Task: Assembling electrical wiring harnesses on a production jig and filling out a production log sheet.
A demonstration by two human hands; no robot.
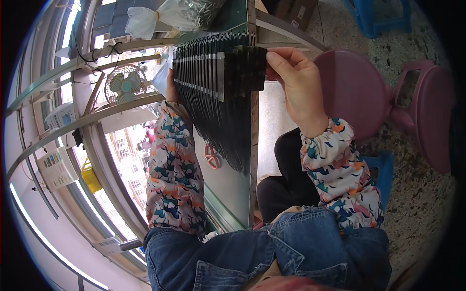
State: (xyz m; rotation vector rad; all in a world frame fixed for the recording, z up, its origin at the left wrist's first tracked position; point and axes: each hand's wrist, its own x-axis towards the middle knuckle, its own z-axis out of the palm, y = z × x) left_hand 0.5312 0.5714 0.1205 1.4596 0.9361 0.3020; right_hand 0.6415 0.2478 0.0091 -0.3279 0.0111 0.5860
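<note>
A row of dark strips (199,72) with pale bands is held over the counter (228,191), its right end projecting just past the counter's right edge; whether its underside is touching the surface cannot be told. The grip of the right hand (297,80) is narrow, with the thumb and fingers pinched on the dark flat pieces (247,70) at that end; the left hand (171,87) is placed against the opposite end, though its grip cannot be told (most of its fingers are hidden). Black strands (216,128) are hung from the row toward the near part of the counter; the pink-handled scissors (211,157) are found just beside them.

For good handling, it is judged that pressure should be kept light at the pinched end, so that no piece is bent or slid out of line; the far end should be braced evenly by the left hand, and the strands should be kept parallel and clear of the scissors, since a snag could be caused there.
</note>
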